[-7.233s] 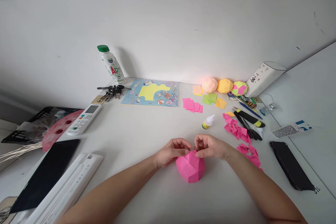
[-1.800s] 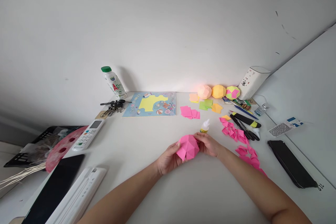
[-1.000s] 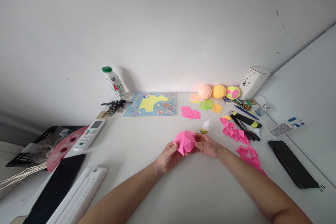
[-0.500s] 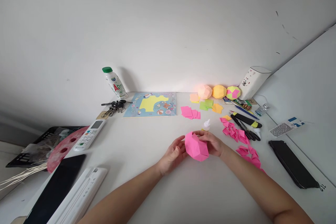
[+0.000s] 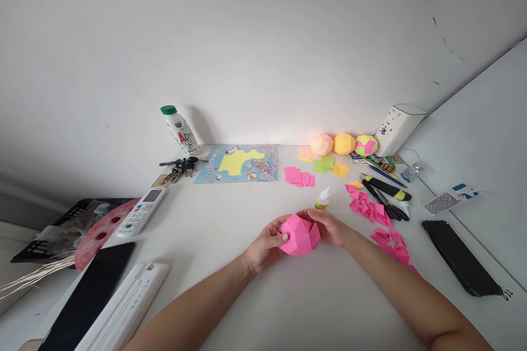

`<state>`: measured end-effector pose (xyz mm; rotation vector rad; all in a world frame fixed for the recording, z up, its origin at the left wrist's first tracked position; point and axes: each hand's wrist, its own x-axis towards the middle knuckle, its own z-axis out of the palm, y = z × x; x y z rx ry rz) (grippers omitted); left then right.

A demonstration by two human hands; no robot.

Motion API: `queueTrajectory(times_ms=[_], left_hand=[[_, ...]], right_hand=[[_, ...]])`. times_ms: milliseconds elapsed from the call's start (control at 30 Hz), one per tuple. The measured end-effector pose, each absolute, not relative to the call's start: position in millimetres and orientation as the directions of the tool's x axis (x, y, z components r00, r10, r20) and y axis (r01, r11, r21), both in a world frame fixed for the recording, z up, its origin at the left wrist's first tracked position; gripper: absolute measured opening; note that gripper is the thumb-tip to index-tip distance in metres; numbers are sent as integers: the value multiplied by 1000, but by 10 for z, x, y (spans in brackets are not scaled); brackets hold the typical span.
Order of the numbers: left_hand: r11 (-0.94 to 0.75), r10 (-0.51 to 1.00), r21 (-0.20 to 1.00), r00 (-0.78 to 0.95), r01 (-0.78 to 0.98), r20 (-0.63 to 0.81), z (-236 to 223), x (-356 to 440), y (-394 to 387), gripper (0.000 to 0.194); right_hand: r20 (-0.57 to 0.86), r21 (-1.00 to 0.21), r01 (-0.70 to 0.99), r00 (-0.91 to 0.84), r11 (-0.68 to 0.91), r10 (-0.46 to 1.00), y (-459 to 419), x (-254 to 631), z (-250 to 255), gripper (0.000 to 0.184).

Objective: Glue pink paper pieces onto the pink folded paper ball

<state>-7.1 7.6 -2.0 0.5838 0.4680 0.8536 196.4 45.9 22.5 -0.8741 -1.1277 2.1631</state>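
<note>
A pink folded-paper ball (image 5: 300,237) with faceted sides is held above the near middle of the table. My left hand (image 5: 267,242) grips its left side, thumb pressed on the front face and fingers behind. On the right side, my right hand (image 5: 331,226) has its fingers bent around the ball's upper edge, beside some paper flaps that stand out; part of these fingers is hidden. Just beyond the hands stands a small white glue bottle (image 5: 323,198) with a yellow label. Folded pink paper pieces (image 5: 370,209) lie to the right.
Three finished paper balls (image 5: 343,143) line the wall, with sticky notes (image 5: 299,176) before them. Scissors (image 5: 391,205), a cutter (image 5: 387,187) and a black pouch (image 5: 461,258) lie right. Leftward are a bottle (image 5: 180,130), keys (image 5: 179,168), a remote (image 5: 141,211) and a picture sheet (image 5: 209,171).
The pink ball has turned and shifted slightly left, so flaps now show on its right. My left thumb has moved onto its front. More of the glue bottle shows.
</note>
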Motion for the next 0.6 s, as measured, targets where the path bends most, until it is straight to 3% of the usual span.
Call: queueTrajectory(times_ms=[267,433,600], left_hand=[[498,840,623,513,-603,-174,-35,-84,77,45],[513,835,609,517,-605,-190,-25,-81,67,45],[518,835,598,512,-611,-201,-44,-88,72,43]], right_hand=[[-212,-897,-124,-721,-424,660,489,2050,178,48],[-227,-906,-91,-719,-413,657,471,2053,191,34],[-246,-900,-89,-703,-426,667,463,2045,183,35]])
